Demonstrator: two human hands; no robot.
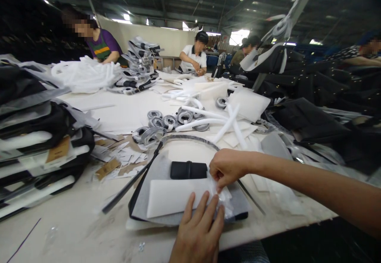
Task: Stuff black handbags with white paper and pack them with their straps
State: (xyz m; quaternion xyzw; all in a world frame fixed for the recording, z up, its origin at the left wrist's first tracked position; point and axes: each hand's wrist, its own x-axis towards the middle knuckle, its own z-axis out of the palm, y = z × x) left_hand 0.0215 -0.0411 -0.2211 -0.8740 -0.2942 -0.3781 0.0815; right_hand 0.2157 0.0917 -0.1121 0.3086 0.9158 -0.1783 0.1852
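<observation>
A black handbag [244, 215] lies flat on the table in front of me, its wrapped handle [190, 138] arched away from me. Pale tissue [141, 199] covers most of its face, and a black closure tab with a narrow band [181, 170] shows above a folded white foam sheet [169, 197]. My left hand [198, 231] lies flat with fingers spread, fingertips on the foam's right part. Just beyond it, my right hand [228, 167] is closed, thumb and finger pinching crumpled clear plastic film [228, 209] at the foam's right end.
Stacked black bags [47, 151] rise on the left beside scattered paper tags [127, 153]. Wrapped coiled straps [154, 122] and white foam tubes [205, 123] lie beyond the handbag. More black bags [312, 116] pile up at right. Several people work around the table, one in a white shirt [190, 52].
</observation>
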